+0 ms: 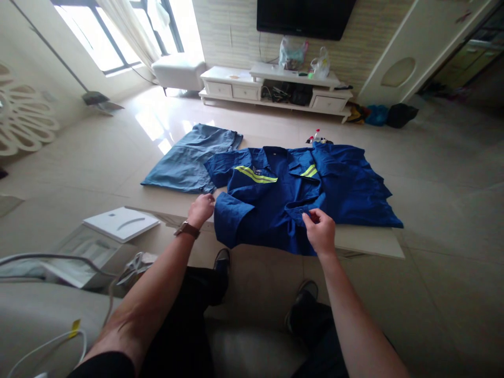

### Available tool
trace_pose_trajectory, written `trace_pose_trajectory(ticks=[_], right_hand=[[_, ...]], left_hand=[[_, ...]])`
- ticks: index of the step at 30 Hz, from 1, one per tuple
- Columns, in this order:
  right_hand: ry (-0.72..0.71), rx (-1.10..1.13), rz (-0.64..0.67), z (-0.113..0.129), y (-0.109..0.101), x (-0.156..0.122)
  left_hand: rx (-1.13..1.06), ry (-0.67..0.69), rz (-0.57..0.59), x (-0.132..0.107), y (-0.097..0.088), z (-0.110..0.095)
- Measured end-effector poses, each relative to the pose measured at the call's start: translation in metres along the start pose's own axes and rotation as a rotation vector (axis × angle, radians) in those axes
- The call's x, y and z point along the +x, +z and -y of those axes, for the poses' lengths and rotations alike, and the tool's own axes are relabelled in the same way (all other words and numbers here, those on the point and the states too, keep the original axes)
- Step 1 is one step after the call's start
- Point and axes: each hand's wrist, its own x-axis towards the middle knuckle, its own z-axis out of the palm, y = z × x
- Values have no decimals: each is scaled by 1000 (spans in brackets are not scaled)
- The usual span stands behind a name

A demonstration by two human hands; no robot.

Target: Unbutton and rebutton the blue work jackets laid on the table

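Yellow-striped blue cloth shirt [271, 210]: lying open.
Right hand [322, 231]: pinching right flap [294, 210], apparently steadying it.
Left hand [201, 209]: adjoining left edge; grip unclear.

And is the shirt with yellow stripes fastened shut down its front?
No, the blue shirt lies with its front spread open below the collar.

At the frame's centre, a dark blue fabric shirt with yellow-and-grey chest stripes [268, 210] lay open on a low, pale table [366, 241]. The bare right hand [322, 231], right of centre, pinched its front edge; the bare left hand [201, 210], left of centre, was at its opposite edge, its grip unclear. A faded blue cloth garment [177, 163] lay centre-left.
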Motion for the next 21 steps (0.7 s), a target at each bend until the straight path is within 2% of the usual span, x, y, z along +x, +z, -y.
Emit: trace_pose_trajectory(ticks=[2, 3, 4, 6, 8, 9, 11, 13, 21], right_hand=[[-2, -3, -21, 0, 0, -1], [-3, 0, -26, -1, 0, -1], [-4, 4, -27, -1, 0, -1], [-3, 12, -17, -1, 1, -2], [2, 15, -8, 0, 2, -3], [4, 14, -4, 0, 2, -3], [7, 13, 6, 0, 2, -3], [7, 10, 12, -2, 2, -3], [9, 12, 29, -6, 1, -1]], left_hand=[[31, -26, -15, 3, -8, 14], [16, 16, -47, 0, -9, 15], [-16, 106, -75, -4, -9, 13], [-76, 379, -62, -16, -3, 0], [-61, 614, 47, -29, 8, -17], [-12, 679, 118, -33, 15, -25], [117, 705, 231, -39, 28, -35], [216, 684, 282, -41, 39, -39], [269, 589, 186, -50, 51, -48]])
